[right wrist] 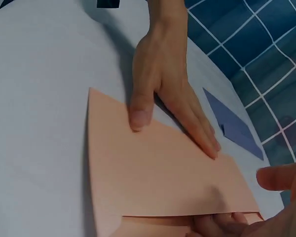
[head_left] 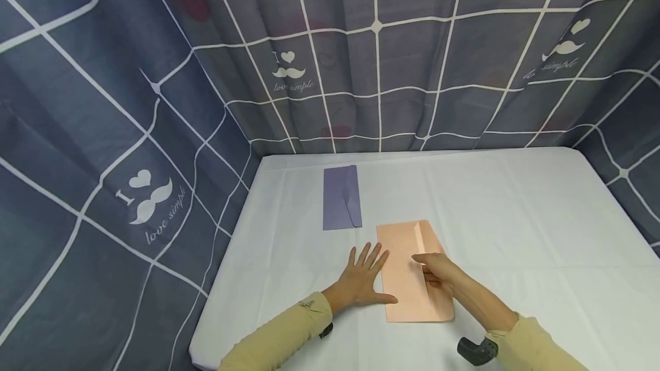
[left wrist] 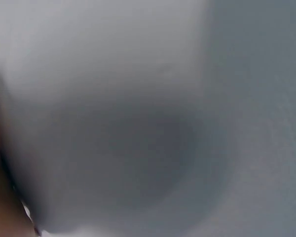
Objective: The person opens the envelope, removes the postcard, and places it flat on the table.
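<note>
A peach paper envelope (head_left: 399,245) lies on the white table, its flap spread out to the right. My left hand (head_left: 361,279) rests flat with fingers spread, the thumb and fingertips on the envelope's left edge. From the right, my right hand (head_left: 442,271) reaches into the envelope's opening. In the right wrist view its fingers (right wrist: 214,224) are tucked under the front panel, which partly hides them, while the thumb (right wrist: 276,177) stands raised apart from the paper. The left wrist view is mostly blurred grey.
Behind my left hand a purple envelope (head_left: 337,199) lies on the white-covered table (head_left: 515,205). Dark blue checked curtains (head_left: 340,73) hang along the table's back and sides. A dark wrist device (head_left: 478,351) sits at my right sleeve.
</note>
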